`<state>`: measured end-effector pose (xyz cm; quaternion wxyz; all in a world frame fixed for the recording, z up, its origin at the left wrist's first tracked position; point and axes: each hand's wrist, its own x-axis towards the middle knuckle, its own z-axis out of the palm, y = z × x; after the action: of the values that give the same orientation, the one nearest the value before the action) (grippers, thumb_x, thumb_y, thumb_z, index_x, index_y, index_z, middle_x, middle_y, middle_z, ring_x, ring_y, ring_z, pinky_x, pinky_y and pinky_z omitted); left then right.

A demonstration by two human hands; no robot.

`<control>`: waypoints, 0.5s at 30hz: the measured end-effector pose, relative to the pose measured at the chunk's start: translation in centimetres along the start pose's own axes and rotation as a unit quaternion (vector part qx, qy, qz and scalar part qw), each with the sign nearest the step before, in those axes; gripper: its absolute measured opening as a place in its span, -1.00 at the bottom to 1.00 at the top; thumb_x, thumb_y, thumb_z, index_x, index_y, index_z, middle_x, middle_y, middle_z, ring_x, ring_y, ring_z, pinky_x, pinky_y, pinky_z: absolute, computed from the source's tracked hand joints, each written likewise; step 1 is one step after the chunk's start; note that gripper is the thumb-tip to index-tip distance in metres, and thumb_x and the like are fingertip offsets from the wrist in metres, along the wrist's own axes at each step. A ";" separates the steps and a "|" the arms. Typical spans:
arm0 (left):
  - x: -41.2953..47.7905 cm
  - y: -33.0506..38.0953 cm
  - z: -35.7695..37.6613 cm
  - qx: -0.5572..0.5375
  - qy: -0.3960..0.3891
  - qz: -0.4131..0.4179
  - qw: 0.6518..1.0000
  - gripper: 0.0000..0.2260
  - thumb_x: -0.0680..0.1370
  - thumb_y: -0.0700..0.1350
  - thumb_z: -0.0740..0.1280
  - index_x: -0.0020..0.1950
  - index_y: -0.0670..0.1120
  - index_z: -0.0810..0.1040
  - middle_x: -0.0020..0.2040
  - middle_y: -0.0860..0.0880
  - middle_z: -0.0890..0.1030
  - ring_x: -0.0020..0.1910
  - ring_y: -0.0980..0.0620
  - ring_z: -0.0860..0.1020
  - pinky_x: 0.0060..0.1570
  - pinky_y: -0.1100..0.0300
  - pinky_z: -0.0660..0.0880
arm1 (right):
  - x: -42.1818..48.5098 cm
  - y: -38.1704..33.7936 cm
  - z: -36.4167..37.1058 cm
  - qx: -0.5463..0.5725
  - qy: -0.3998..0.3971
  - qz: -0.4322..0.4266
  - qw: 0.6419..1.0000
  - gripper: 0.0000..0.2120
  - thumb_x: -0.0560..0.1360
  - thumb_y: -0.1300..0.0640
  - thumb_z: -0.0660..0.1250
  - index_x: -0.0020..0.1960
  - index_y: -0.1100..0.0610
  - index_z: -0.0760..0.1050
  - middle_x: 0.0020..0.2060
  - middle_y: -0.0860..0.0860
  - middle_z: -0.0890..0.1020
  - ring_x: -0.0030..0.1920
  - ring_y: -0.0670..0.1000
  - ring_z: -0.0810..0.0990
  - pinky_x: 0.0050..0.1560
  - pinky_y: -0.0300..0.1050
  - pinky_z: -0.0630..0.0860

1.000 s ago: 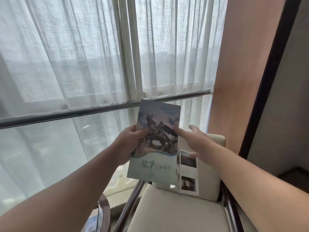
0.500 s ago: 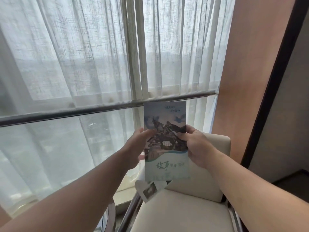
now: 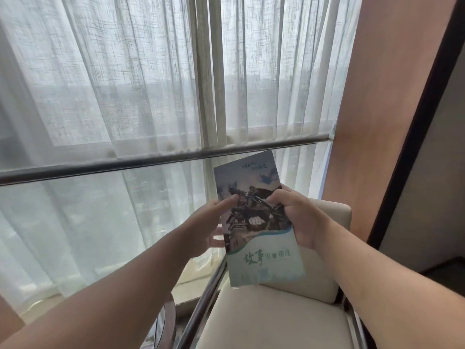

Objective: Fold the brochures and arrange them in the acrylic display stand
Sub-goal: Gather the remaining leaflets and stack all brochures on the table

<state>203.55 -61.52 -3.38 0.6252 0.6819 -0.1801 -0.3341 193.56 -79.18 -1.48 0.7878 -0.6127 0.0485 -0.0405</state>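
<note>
Since the earlier frames the loose flap with small photos has been tucked out of sight, and the brochure [image 3: 256, 222] is now seen as one closed panel, tilted slightly with its top leaning left. It is held in mid-air in front of the window, above the cream chair [image 3: 271, 318], not touching it. The cover is shown toward the camera: a dark statue picture above, pale green lower part with printed characters.

The right hand [image 3: 293, 215] is closed on the brochure's right edge, thumb on the front, remaining fingers curled behind. The left hand [image 3: 205, 227] is set at the left edge with the thumb laid on the cover; its other fingers are spread loosely behind the paper, so firm grip cannot be told. Both forearms are extended from the lower corners.

Behind, sheer white curtains [image 3: 125, 84] are hung across the glass, crossed by a horizontal metal rail [image 3: 151, 159]. A brown wall panel [image 3: 377, 109] is seen at right, edged by a dark frame. A chrome chair arm [image 3: 203, 306] runs beside the seat at left. The brochure's lower corner is overlapped against the chair back in view. No display stand is seen.
</note>
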 end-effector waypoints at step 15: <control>0.1 1.4 1.3 -0.140 -0.020 0.112 0.983 -0.74 0.62 -0.28 0.20 0.30 -0.20 0.48 0.13 -0.30 0.62 0.01 -0.25 0.62 0.04 -0.15 0.55 | 1.3 1.5 -1.1 -0.038 0.067 -0.014 0.997 -0.72 0.54 0.19 0.29 0.25 0.08 0.45 0.04 0.15 0.71 0.00 0.18 0.71 -0.05 0.08 0.64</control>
<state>202.98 -62.77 -2.04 0.7446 0.5558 -0.2195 -0.2974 194.71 -80.05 -3.22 0.7585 -0.6385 0.0938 -0.0903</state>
